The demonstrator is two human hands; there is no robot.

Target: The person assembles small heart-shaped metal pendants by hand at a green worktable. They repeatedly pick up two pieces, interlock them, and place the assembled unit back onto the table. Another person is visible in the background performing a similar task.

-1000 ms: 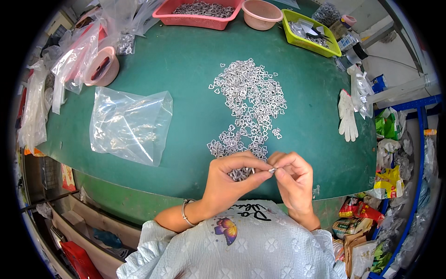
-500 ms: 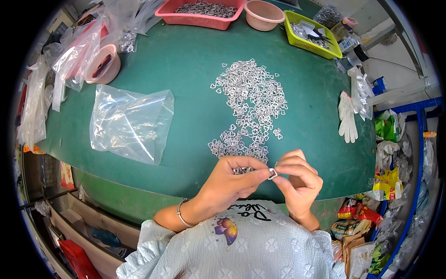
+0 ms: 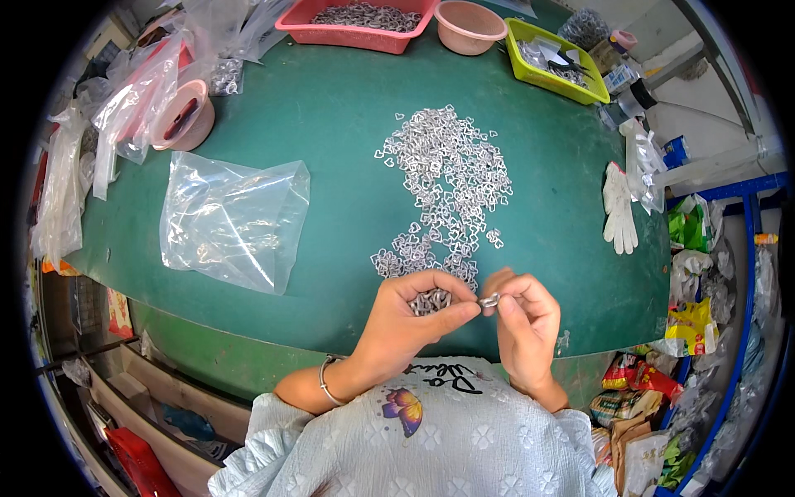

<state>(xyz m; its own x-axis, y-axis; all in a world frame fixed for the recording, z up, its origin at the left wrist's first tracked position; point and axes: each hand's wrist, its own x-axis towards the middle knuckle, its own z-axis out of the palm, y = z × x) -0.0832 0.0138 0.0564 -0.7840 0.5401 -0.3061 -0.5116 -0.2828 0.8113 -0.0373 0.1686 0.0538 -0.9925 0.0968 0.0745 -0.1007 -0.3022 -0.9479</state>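
At the near edge of the green surface [image 3: 348, 124], right of centre, both hands are close together on one small metal piece [image 3: 489, 301]. Left hand [image 3: 411, 320]: curled round a clump of metal pieces [image 3: 428, 301], thumb and forefinger tips pinching the small piece's left end. Right hand [image 3: 528, 330]: thumb and fingers pinched on its right end. Can't tell if that's one piece or two overlapped.

Heart-shaped pile [image 3: 447, 161] runs from the middle toward the near edge, just beyond the hands. Clear bag [image 3: 232, 228] lies toward the left edge, well apart. White glove [image 3: 619, 211] near the right edge, red tray [image 3: 344, 39] at the far edge.

Risks, my read: tiny pinch on smooth metal, so the piece could slip out; this near the edge it might go off the surface. Left hand is double-loaded: relax the palm and the clump may spill into the pile.
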